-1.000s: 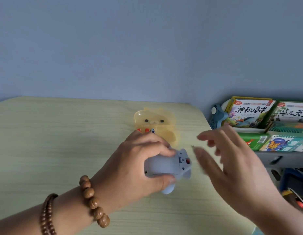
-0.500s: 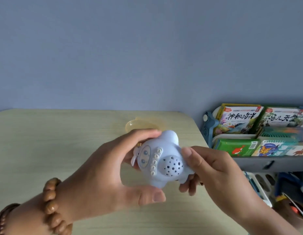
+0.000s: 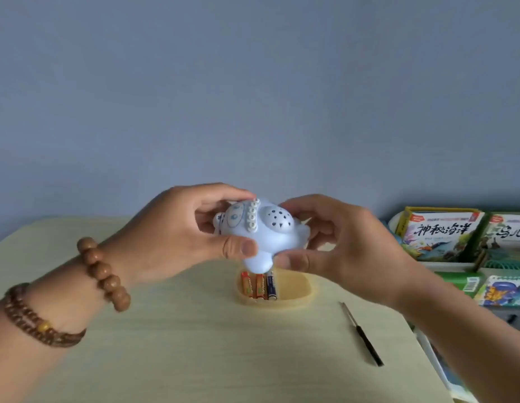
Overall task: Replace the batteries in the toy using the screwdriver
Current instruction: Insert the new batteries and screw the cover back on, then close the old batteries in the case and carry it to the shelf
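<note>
A pale blue toy (image 3: 263, 234) with white buttons and a dotted speaker grille is held up above the table by both hands. My left hand (image 3: 177, 231) grips its left side, thumb underneath and fingers over the top. My right hand (image 3: 340, 245) grips its right side the same way. Below the toy, a yellow tray (image 3: 293, 289) on the table holds three batteries (image 3: 258, 286) lying side by side. A thin black screwdriver (image 3: 362, 334) lies on the table to the right of the tray, touched by neither hand.
The light wooden table (image 3: 180, 344) ends at a right edge near the screwdriver. Beyond that edge stands a rack of colourful children's books (image 3: 444, 234). A blue-grey wall fills the background.
The toy was turned over, so its buttons and speaker now face me, and lifted higher. My right hand came in and took hold of its right side.
</note>
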The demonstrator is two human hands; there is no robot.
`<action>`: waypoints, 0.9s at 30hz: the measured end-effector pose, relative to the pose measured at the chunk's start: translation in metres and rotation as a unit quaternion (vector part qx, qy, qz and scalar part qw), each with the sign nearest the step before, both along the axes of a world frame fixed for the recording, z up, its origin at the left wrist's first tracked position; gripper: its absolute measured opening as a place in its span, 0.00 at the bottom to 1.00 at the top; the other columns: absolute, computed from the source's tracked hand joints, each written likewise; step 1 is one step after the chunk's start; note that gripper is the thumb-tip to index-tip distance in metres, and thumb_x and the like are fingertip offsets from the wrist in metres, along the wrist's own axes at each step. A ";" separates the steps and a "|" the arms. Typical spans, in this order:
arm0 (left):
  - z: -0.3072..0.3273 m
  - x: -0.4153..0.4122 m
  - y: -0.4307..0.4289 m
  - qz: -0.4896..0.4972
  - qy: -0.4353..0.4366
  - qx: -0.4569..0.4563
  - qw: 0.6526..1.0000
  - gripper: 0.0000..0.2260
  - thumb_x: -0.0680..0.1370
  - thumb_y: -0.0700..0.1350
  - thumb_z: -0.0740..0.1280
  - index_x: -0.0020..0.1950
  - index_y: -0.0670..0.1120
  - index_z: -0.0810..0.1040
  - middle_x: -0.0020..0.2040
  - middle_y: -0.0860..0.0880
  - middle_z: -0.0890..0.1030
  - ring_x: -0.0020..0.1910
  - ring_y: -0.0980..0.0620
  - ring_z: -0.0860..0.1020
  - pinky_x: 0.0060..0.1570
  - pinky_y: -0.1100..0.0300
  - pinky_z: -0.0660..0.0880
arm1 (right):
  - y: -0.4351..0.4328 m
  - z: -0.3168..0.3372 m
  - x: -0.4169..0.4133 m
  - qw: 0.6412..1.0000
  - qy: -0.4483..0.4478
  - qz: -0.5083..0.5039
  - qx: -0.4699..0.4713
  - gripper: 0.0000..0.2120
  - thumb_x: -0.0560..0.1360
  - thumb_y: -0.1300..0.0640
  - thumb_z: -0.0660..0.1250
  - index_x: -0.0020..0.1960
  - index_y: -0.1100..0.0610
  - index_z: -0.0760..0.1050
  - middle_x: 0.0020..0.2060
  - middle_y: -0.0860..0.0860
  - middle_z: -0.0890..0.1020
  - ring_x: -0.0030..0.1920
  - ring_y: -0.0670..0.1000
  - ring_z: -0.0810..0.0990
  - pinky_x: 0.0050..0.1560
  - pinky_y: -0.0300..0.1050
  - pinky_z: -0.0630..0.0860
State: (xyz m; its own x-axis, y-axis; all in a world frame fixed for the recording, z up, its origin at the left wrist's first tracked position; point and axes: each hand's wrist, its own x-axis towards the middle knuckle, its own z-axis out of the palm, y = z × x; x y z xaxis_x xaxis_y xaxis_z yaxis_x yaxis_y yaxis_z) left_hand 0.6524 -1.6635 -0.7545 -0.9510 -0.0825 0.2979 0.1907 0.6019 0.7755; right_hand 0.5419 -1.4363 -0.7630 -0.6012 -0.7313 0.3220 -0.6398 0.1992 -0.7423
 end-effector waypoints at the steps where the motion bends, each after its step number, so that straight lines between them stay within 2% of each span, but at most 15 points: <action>1: 0.006 -0.009 -0.012 0.011 0.001 -0.010 1.000 0.32 0.60 0.61 0.80 0.63 0.58 0.80 0.57 0.59 0.85 0.56 0.58 0.84 0.60 0.57 0.79 | -0.012 0.006 -0.013 1.000 0.015 -0.004 0.008 0.27 0.62 0.45 0.82 0.59 0.45 0.79 0.48 0.44 0.86 0.45 0.45 0.84 0.50 0.44 0.83; 3: 0.010 -0.028 -0.033 0.036 0.002 -0.033 0.999 0.30 0.59 0.65 0.78 0.59 0.62 0.80 0.57 0.59 0.84 0.55 0.59 0.84 0.62 0.52 0.78 | -0.038 0.012 -0.037 0.998 0.046 -0.004 0.032 0.26 0.64 0.43 0.81 0.59 0.45 0.79 0.49 0.41 0.85 0.47 0.43 0.83 0.52 0.43 0.81; 7: -0.010 -0.055 -0.065 0.065 -0.029 -0.022 0.997 0.30 0.54 0.73 0.77 0.53 0.67 0.80 0.55 0.61 0.86 0.56 0.61 0.83 0.65 0.51 0.77 | -0.082 -0.004 -0.074 0.995 0.057 0.003 0.084 0.24 0.66 0.42 0.79 0.59 0.45 0.79 0.50 0.42 0.84 0.49 0.44 0.83 0.56 0.48 0.81; 9: -0.027 -0.064 -0.078 0.076 -0.043 -0.017 0.996 0.28 0.53 0.73 0.77 0.52 0.68 0.80 0.53 0.60 0.86 0.55 0.60 0.84 0.64 0.51 0.77 | -0.097 -0.015 -0.085 0.993 0.055 0.001 0.108 0.24 0.66 0.42 0.79 0.60 0.44 0.79 0.51 0.41 0.83 0.48 0.42 0.82 0.53 0.43 0.80; 12: -0.045 -0.072 -0.093 0.092 -0.058 -0.012 0.994 0.23 0.58 0.68 0.79 0.51 0.67 0.80 0.52 0.61 0.86 0.53 0.61 0.84 0.63 0.55 0.77 | -0.116 -0.034 -0.096 0.991 0.047 0.007 0.122 0.25 0.67 0.41 0.78 0.61 0.45 0.78 0.51 0.40 0.81 0.47 0.39 0.80 0.47 0.36 0.75; 15: -0.060 -0.078 -0.105 0.099 -0.057 0.006 0.993 0.18 0.64 0.57 0.80 0.51 0.64 0.80 0.52 0.62 0.86 0.53 0.61 0.84 0.61 0.61 0.78 | -0.132 -0.046 -0.103 0.989 0.051 0.009 0.135 0.26 0.68 0.40 0.77 0.63 0.46 0.78 0.53 0.42 0.82 0.49 0.42 0.81 0.48 0.37 0.75; 17: -0.070 -0.081 -0.111 0.099 -0.052 0.025 0.993 0.17 0.66 0.51 0.79 0.52 0.61 0.81 0.52 0.62 0.86 0.54 0.60 0.84 0.58 0.66 0.78 | -0.141 -0.049 -0.106 0.986 0.060 0.014 0.155 0.26 0.68 0.40 0.77 0.63 0.46 0.77 0.55 0.44 0.82 0.51 0.45 0.81 0.53 0.41 0.77; 19: -0.079 -0.083 -0.118 0.101 -0.047 0.041 0.993 0.20 0.64 0.52 0.80 0.53 0.59 0.81 0.52 0.60 0.86 0.55 0.59 0.84 0.56 0.67 0.78 | -0.148 -0.050 -0.109 0.982 0.069 0.017 0.176 0.27 0.68 0.39 0.77 0.63 0.46 0.77 0.56 0.44 0.82 0.53 0.46 0.80 0.57 0.46 0.78; 21: -0.086 -0.086 -0.125 0.107 -0.044 0.047 0.992 0.26 0.59 0.56 0.84 0.55 0.57 0.81 0.52 0.59 0.87 0.55 0.58 0.84 0.55 0.65 0.79 | -0.153 -0.051 -0.112 0.978 0.075 0.015 0.192 0.28 0.65 0.38 0.78 0.61 0.45 0.77 0.55 0.43 0.82 0.53 0.47 0.80 0.57 0.49 0.79; 24: -0.095 -0.089 -0.128 0.109 -0.051 0.041 0.992 0.35 0.50 0.65 0.82 0.55 0.56 0.82 0.52 0.57 0.87 0.53 0.58 0.84 0.55 0.61 0.79 | -0.157 -0.054 -0.115 0.972 0.087 0.013 0.218 0.30 0.62 0.37 0.79 0.61 0.44 0.78 0.53 0.42 0.82 0.53 0.46 0.80 0.57 0.49 0.80; 27: -0.098 -0.091 -0.128 0.105 -0.046 0.036 0.993 0.37 0.49 0.68 0.81 0.55 0.56 0.82 0.52 0.57 0.87 0.53 0.59 0.84 0.55 0.62 0.79 | -0.155 -0.057 -0.116 0.970 0.092 0.009 0.225 0.30 0.63 0.36 0.78 0.61 0.44 0.78 0.54 0.42 0.82 0.53 0.46 0.80 0.57 0.48 0.79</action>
